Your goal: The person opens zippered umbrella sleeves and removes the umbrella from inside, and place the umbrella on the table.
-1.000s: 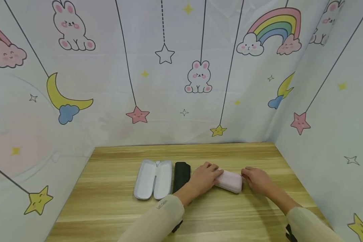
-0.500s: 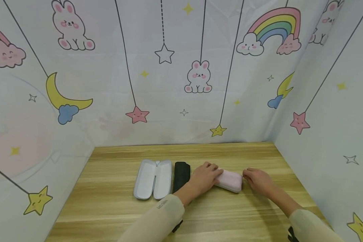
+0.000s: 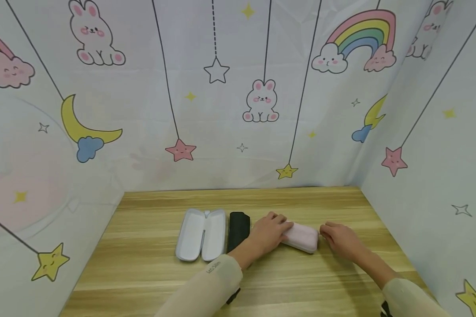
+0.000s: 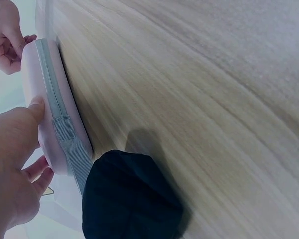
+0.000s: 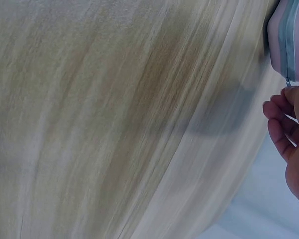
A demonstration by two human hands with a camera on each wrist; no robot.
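A pale pink zippered case [image 3: 302, 237] lies on the table, slightly slanted. My left hand [image 3: 267, 234] grips its left part, thumb on one side and fingers on the other, as the left wrist view shows. Along the case's side runs a grey zipper [image 4: 51, 82], which looks closed, with a ribbed grey strap [image 4: 72, 147] near the left end. At the case's right end, my right hand [image 3: 340, 238] pinches the small zipper pull [image 5: 288, 81] between thumb and curled fingers.
Left of the hands, an open glasses case [image 3: 190, 235] with a white inside lies flat. Beside it is a long black fabric-like item [image 3: 238, 229], partly behind my left forearm. Patterned cloth walls [image 3: 222, 171] border the wooden table [image 3: 150, 281].
My right hand has shifted slightly right and towards me at the case's right end. The left hand and the pink case stay in place.
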